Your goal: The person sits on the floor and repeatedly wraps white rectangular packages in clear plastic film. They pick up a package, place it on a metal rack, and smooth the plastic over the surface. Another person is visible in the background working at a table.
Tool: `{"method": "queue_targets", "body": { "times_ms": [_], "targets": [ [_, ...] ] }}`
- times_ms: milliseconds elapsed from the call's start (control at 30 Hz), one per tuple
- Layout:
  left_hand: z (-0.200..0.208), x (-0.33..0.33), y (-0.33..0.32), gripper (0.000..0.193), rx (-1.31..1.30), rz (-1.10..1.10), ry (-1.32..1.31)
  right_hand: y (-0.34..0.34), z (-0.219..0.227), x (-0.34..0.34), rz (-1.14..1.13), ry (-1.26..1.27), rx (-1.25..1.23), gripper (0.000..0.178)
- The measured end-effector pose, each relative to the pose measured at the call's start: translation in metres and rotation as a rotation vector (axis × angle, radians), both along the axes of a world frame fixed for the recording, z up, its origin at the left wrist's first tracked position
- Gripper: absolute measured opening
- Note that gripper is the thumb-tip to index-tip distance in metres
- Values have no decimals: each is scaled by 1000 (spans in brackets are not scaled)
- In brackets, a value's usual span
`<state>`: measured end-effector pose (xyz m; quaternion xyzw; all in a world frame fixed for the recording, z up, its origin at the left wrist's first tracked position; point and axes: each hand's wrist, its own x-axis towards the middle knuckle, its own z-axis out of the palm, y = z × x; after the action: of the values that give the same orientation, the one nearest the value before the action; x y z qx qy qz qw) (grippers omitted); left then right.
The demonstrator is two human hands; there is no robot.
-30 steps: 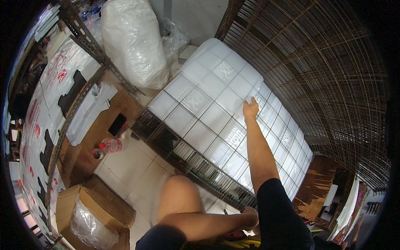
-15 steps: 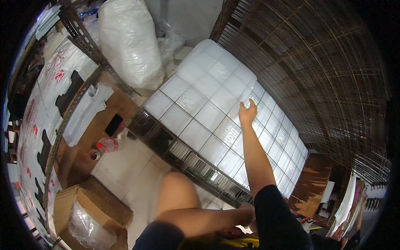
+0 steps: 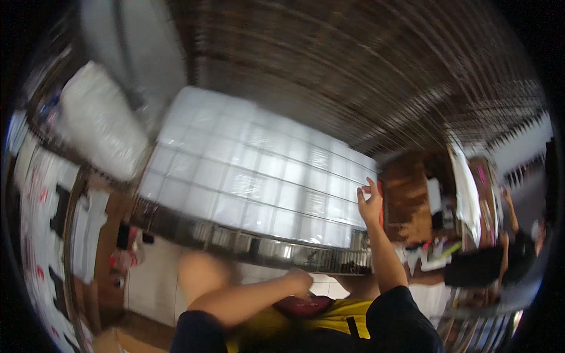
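A wire rack (image 3: 235, 232) stretches across the middle, its top covered by a grid of white translucent squares (image 3: 212, 165) with faint pale printing. At the rack's right end, my right hand (image 3: 371, 203) is raised over the outermost squares, fingers spread and apparently holding nothing. A red edge (image 3: 380, 194) shows just behind it; what it belongs to is hidden. My left hand (image 3: 299, 284) is low in front of the rack's near side, fingers curled in. Blur hides whatever it may hold. Below it lies a dark red object (image 3: 303, 306) by the yellow cloth (image 3: 347, 312) at my lap.
Stacked wire racks (image 3: 329, 65) rise behind. A large white plastic sack (image 3: 103, 123) stands at the far left, above shelving with white sheets (image 3: 44, 217). A clear bottle (image 3: 123, 259) sits on the left. Another person (image 3: 518, 253) in dark clothes is at the right.
The view has swung right, so the rack now appears further left and more level. My right hand has gone from mid-rack to its right end. My left hand stays low.
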<state>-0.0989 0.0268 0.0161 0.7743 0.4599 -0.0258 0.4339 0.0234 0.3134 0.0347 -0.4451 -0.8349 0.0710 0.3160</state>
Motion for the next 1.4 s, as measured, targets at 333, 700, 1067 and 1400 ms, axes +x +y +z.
{"method": "queue_targets", "body": {
  "times_ms": [333,700,1067,1400],
  "targets": [
    [-22,25,-6,64,-115,-105,108,24,149,294,-920,-301,433,59],
    [-30,91,-42,58,-163,-211,324,5,135,375,-865,-337,321,87],
    [-25,92,-25,60,-173,-213,361,9,133,376,-871,-249,314,91],
    [-26,100,-20,67,-241,-174,382,15,145,382,-917,-306,469,61]
  ]
}}
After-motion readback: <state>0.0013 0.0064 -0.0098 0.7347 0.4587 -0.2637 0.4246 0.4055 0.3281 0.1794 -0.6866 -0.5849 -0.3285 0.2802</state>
